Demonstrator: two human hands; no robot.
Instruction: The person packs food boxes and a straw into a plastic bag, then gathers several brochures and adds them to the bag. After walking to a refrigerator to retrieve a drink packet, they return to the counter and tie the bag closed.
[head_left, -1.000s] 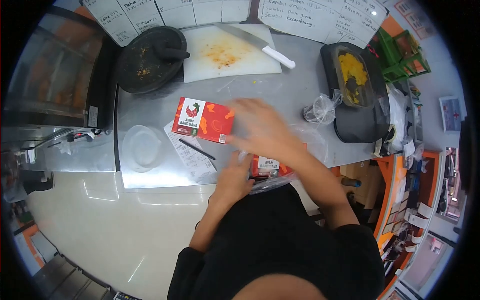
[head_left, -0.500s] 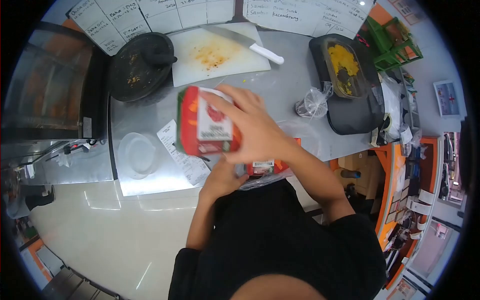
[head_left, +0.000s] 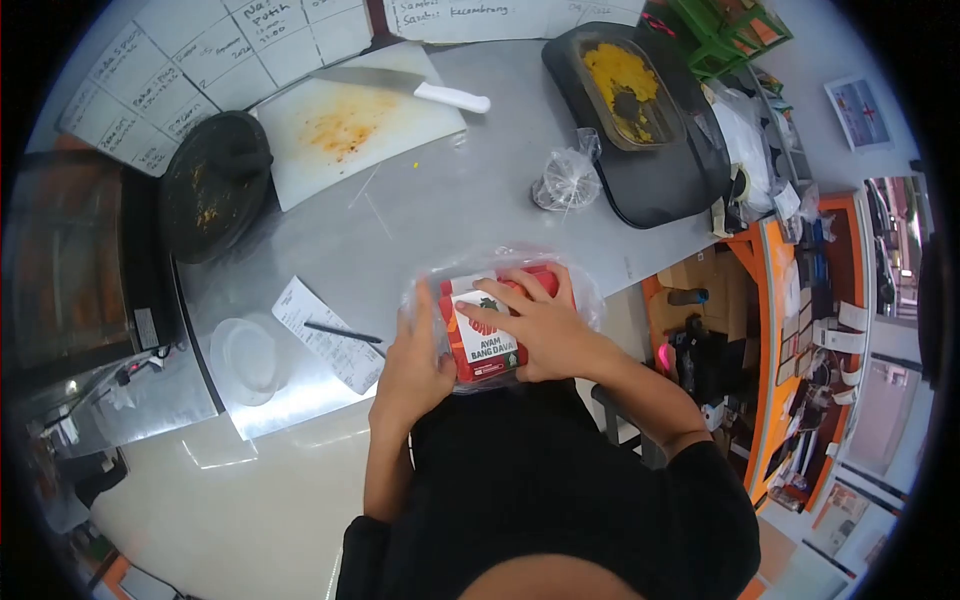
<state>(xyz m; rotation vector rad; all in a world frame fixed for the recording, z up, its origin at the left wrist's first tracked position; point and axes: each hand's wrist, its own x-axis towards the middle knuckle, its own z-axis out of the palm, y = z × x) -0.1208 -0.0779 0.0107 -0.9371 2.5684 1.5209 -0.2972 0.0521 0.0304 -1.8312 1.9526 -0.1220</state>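
Observation:
A red food box (head_left: 485,345) with a white label reading "AYAM BANG DAVA" sits in a clear plastic bag (head_left: 590,300) at the table's front edge, against my body. My right hand (head_left: 550,335) grips this box from above, fingers spread across its top and right side. Along the left side of the bag, my left hand (head_left: 410,365) holds the plastic, with its thumb near the box's lower left corner. Part of a second red surface (head_left: 535,280) shows beneath the right fingers.
Left of the bag lie a receipt (head_left: 315,325), a black pen (head_left: 343,332) and a round clear lid (head_left: 245,360). Farther back are a stone mortar (head_left: 210,200), a cutting board (head_left: 300,165) with a knife (head_left: 450,97), a tied bag (head_left: 568,182), and a black tray (head_left: 670,195) bearing a yellow-food container (head_left: 685,130).
My right hand has lowered the red box from above the table into the plastic bag. The left hand has shifted to the bag's left side. The view has turned somewhat.

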